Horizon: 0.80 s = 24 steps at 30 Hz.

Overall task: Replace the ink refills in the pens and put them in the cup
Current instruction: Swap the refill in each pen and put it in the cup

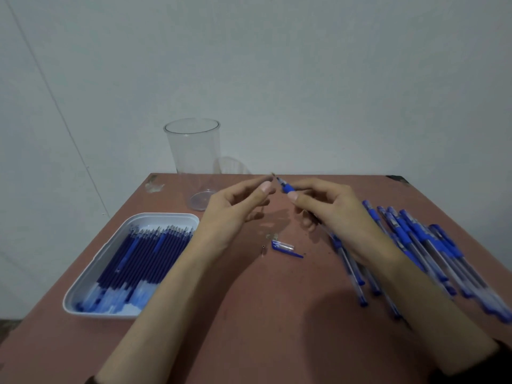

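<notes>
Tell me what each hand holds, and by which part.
The right hand grips a pen at its blue grip, just behind the tip. Whether the left hand pinches something tiny cannot be told.

Rightmost pens [454, 252] blurry at the edge; speck [273, 174] at left hand [235, 209] indistinct.

The person is wearing a dark garment, showing only as a dark fabric left sleeve [90, 380] and a dark fabric right sleeve [497, 356] at the frame's bottom edge. Bare forearms are emerging from them, leading to the bare left hand [235, 214] and right hand [340, 217], fingernails trimmed short.
</notes>
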### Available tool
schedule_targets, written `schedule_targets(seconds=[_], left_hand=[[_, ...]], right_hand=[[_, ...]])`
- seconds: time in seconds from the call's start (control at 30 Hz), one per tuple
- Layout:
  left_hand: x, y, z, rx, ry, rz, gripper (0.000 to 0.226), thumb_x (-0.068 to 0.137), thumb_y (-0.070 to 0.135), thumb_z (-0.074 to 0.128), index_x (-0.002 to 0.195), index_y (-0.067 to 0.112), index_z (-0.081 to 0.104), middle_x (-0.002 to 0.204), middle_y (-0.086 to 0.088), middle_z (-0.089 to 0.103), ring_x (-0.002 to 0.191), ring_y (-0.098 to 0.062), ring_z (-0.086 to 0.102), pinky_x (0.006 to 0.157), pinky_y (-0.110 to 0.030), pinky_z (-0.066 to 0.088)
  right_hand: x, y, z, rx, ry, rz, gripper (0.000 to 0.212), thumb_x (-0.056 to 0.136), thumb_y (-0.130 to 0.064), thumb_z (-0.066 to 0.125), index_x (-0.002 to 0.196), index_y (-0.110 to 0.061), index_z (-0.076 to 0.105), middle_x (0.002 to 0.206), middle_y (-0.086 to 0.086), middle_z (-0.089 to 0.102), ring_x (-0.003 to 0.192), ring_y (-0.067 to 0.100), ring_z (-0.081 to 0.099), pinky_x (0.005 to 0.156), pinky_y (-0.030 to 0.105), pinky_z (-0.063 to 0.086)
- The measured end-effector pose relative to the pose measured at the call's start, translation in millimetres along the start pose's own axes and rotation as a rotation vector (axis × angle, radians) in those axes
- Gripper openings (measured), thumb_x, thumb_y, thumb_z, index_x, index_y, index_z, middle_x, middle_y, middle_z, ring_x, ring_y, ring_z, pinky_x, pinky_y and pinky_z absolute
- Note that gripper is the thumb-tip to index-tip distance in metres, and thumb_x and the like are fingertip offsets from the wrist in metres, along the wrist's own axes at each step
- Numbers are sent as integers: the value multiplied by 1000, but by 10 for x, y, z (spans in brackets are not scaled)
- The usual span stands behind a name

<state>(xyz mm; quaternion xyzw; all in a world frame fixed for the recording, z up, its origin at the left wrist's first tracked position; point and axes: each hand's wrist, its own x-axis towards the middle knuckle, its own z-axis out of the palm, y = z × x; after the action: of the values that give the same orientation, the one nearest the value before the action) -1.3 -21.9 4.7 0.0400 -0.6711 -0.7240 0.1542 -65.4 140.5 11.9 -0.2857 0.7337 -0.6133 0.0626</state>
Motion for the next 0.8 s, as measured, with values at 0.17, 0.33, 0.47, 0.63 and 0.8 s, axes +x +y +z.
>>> schedule_targets(seconds=[0.17, 0.33, 0.47, 0.63, 0.8], left_hand=[[-7, -29, 30, -43, 12, -19, 13, 83, 17, 68, 94, 16, 74, 90, 8, 73, 81, 1, 63, 74, -20, 45], [-17, -46, 78, -76, 52, 2, 9, 82, 14, 69, 88, 18, 74, 86, 6, 72, 77, -5, 63, 73, -23, 46], [-31, -70, 133, -115, 83, 22, 10, 83, 10, 67, 88, 16, 73, 80, 4, 72, 71, -6, 64, 66, -18, 49], [-28, -76, 125, -118, 79, 41, 10, 82, 7, 68, 86, 15, 73, 79, 1, 73, 71, -9, 66, 67, -19, 52], [36, -43, 47, -299, 212, 4, 8, 85, 5, 66, 80, 11, 69, 69, -1, 69, 69, -12, 68, 64, -19, 54]], right_hand=[[0, 19, 20, -94, -28, -52, 14, 84, -24, 70, 90, -34, 75, 74, 2, 66, 61, 15, 54, 58, 32, 48], [0, -7, -39, -145, -42, -67, 13, 83, -25, 70, 89, -36, 74, 77, 2, 68, 63, 7, 55, 56, 19, 47], [8, 9, -60, -222, -12, -103, 13, 82, -28, 71, 88, -39, 74, 75, 3, 68, 65, 19, 54, 62, 34, 49], [8, 22, -89, -307, 10, -161, 16, 81, -26, 73, 85, -40, 73, 75, 2, 66, 65, 6, 50, 61, 14, 41], [42, 79, -183, -436, 80, -191, 20, 80, -23, 74, 82, -43, 69, 73, -6, 64, 65, 3, 50, 62, 9, 39]])
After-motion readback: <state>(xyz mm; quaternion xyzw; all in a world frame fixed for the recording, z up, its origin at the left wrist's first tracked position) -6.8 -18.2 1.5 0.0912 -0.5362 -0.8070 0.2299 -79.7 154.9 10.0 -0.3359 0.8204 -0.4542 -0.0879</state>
